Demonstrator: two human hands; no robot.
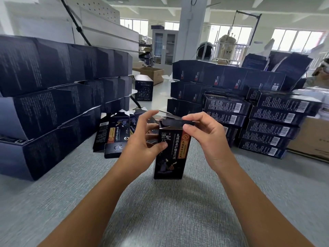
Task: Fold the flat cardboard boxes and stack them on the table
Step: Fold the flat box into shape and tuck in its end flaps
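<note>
A black printed cardboard box (171,157) stands upright on the grey table (178,211), its top flap open. My left hand (140,147) grips the box's left side, thumb on the front face. At the top, my right hand (204,134) pinches the flap between thumb and fingers. Several flat unfolded boxes (115,134) lie on the table behind, left of the box. Folded boxes (272,122) are stacked at the right, and larger rows (53,97) at the left.
More stacked black boxes (222,81) stand at the back centre-right. A single upright box (143,88) stands further back. A brown carton (313,141) sits at the right edge. A person (318,73) is partly visible at the far right.
</note>
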